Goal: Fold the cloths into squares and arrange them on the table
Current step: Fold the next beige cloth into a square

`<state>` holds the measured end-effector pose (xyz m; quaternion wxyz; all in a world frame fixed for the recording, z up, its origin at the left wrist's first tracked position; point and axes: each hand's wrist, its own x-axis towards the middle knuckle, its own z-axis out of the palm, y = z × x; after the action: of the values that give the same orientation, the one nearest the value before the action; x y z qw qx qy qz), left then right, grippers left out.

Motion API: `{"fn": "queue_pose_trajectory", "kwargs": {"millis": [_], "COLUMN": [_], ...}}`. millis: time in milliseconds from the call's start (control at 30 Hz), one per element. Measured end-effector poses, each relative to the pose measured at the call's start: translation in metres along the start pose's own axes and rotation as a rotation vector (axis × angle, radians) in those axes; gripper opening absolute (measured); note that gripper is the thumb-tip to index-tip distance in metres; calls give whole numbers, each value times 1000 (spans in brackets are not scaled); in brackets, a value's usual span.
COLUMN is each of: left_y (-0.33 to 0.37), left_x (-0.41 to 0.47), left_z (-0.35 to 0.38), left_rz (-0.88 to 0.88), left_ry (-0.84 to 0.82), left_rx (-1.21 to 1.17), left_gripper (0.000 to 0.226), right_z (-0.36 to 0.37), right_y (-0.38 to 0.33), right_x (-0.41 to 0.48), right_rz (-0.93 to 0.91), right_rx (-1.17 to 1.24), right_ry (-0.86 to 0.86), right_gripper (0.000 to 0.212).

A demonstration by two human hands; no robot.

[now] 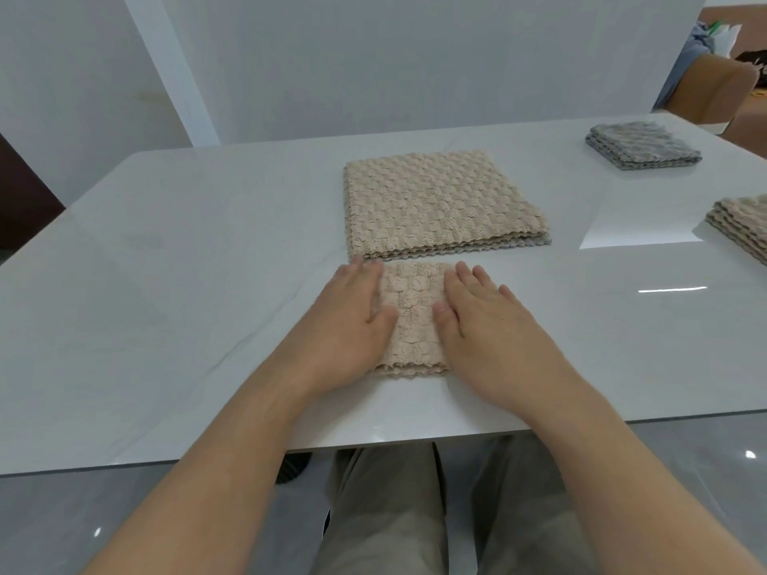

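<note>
Near table (166, 284) edge, 2 flat hands flank folded cloth (413, 313).

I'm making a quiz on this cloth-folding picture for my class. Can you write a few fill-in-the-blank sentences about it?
1. Both the left hand and the right hand lie flat on a small folded cloth of ____ colour.
2. Just beyond it lies a larger stack of beige cloths, and the two are ____ touching.
3. At the table's far right corner sits a folded pile coloured ____.

Missing words: beige; not; grey
</note>
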<state>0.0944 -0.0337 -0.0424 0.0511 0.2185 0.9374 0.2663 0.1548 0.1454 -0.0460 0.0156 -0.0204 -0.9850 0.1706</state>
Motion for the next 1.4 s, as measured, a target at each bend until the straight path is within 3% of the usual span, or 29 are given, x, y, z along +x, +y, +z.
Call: {"fn": "queue_pose_trajectory", "kwargs": {"millis": [133,200,333,467,633,700,800,900,967,1133,1267,1400], "left_y": [-1,-1,-1,1,5,5,-4,-14,-20,-60,-102,-145], "left_x": [-6,-7,-8,-4,0,-1,-5,-10,-15,-20,-16,-6], "left_z": [-12,-11,-4,-3,-11,-15,-20,-32,-45,-79,-118,-160], "left_rz": [-194,-275,-302,-283,-279,-264,-304,-362,-377,-431,-500,-495], "left_ry": [297,272,147,99,12,37,143,214,258,407,430,446], "left_rx": [19,106,175,179,36,-107,-511,-932,-1054,-1019,-970,-842], "left_gripper": [45,45,43,38,33,25,6,21,27,40,41,26], "right_z": [-7,-11,-14,-11,-24,-27,-33,-34,-33,-27,-15,-4], "right_y": [7,6,4,3,-7,-11,-20,-29,-40,-87,-130,-173], "right_x": [-3,-3,0,5,1,1,2,12,22,58,100,145], "right_rz": [135,234,315,290,247,220,209,221,222,186,116,51], "right_rx": [-22,-102,-104,98,435,523,661,781,824,816,792,792], "right_ry": [283,301,83,17,72,105,176,206,193,81,43,-67], "right_gripper": [40,46,66,54,39,37,35,35,38,36,35,27]}}
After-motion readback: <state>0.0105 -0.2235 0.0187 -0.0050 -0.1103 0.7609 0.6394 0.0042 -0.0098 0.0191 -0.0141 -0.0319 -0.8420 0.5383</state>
